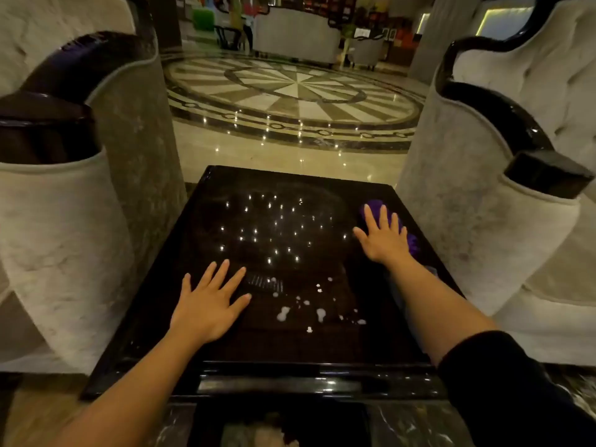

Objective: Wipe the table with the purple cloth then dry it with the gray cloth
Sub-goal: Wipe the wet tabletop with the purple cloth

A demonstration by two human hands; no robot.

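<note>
A glossy black square table (225,346) fills the lower middle. White foam drops (301,312) speckle its near centre. My right hand (383,238) lies flat, fingers spread, pressing on the purple cloth (411,241) near the table's right edge; most of the cloth is hidden under the palm. My left hand (209,303) rests flat on the bare tabletop at the near left, fingers apart, holding nothing. A bluish-grey patch (430,271), possibly the gray cloth, peeks out beside my right forearm.
A pale upholstered armchair (64,240) with dark wood trim crowds the table's left side, and another armchair (503,201) stands against the right. Beyond the far edge lies polished marble floor (290,91) with a round inlay. Ceiling lights reflect in the tabletop.
</note>
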